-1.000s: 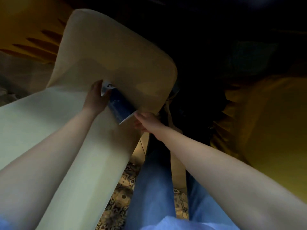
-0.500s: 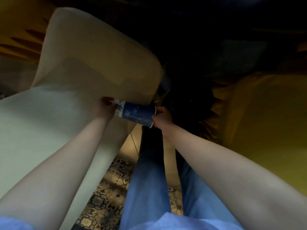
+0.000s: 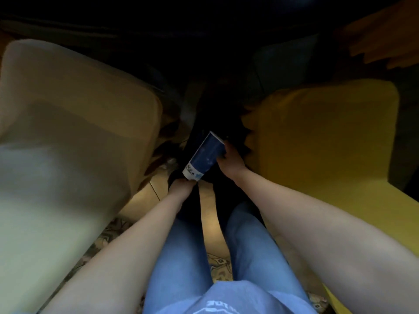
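A dark blue paper cup (image 3: 205, 156) with a white base is held tilted in the gap between two chairs, its open rim pointing up and right. My right hand (image 3: 229, 160) grips the cup's side near the rim. My left hand (image 3: 181, 186) sits under the cup's white base and touches it; its fingers are blurred and partly hidden. Both forearms reach forward over my blue jeans.
A cream chair (image 3: 74, 137) fills the left side. A yellow chair (image 3: 324, 141) stands on the right. Between them lies a narrow strip of tan floor (image 3: 209, 225) and a patterned rug (image 3: 217, 266). The space beyond is dark.
The cup has swung from lying across in front of the cream chair to pointing up and right in the gap. Both hands moved right and down with it. The view shifted to show the yellow chair.
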`<state>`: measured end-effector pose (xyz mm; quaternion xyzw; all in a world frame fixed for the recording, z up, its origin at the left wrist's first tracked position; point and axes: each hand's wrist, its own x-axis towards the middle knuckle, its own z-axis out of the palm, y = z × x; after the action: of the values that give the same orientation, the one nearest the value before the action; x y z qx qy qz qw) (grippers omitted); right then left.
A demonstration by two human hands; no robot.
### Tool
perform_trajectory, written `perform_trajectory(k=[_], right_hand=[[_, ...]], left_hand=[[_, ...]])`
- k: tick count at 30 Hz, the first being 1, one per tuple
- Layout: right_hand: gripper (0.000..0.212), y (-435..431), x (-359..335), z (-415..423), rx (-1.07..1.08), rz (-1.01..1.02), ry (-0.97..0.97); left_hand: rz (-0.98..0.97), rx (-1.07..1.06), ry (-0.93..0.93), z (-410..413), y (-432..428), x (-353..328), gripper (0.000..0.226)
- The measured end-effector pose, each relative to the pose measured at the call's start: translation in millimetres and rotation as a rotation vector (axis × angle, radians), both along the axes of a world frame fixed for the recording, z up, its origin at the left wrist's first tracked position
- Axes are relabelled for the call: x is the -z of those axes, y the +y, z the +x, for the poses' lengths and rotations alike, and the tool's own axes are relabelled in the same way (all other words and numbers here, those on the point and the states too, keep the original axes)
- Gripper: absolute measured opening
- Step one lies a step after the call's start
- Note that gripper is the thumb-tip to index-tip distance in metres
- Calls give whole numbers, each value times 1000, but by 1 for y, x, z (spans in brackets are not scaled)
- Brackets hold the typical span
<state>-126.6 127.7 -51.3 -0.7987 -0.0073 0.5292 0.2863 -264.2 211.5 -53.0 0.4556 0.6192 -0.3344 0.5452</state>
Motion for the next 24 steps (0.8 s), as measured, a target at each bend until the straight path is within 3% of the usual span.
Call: perform_trajectory(k=[6, 15, 24], right_hand=[[55, -48, -8, 6, -126, 54, -79], [63, -119, -51, 13, -503, -97, -365], [66, -177, -122, 5, -616, -107, -623]], left_hand=[[90, 237, -101, 27, -37, -14, 60], [538, 990, -275, 58, -70, -57, 65], [721, 1218, -468, 63, -117, -143, 67]])
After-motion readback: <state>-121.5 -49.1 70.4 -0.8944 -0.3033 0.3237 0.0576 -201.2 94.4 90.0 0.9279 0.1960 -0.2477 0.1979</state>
